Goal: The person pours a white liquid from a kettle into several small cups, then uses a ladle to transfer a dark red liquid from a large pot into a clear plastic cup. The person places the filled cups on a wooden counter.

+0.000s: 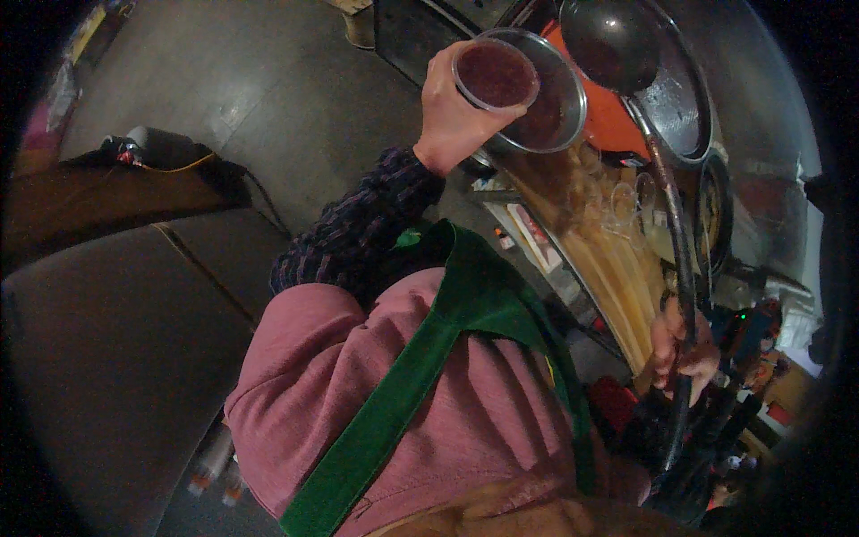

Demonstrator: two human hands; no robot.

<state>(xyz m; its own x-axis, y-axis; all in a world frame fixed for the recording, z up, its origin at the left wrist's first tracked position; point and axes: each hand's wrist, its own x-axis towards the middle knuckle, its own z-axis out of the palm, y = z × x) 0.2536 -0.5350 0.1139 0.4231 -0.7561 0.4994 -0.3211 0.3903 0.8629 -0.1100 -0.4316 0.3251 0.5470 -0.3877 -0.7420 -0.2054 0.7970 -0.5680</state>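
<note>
My left hand [456, 114] is wrapped around a clear plastic cup [496, 74] holding dark red contents. The cup is over a round steel pot [570, 121] and hides part of it; reddish stuff shows inside the pot. At the right, my right hand [686, 356] grips the long dark handle of a ladle [678, 221]. The ladle's rounded metal bowl [607, 47] is at the top, right of the cup. I cannot tell whether the ladle holds anything.
Below the pot runs a wooden tabletop [611, 262] with several clear plastic cups [624, 198]. An orange-red panel [607, 117] lies beside a shiny round metal pan [681, 114]. A dark cylindrical object [161, 144] with a yellow cord rests at left. Grey floor [268, 87] spreads at upper left.
</note>
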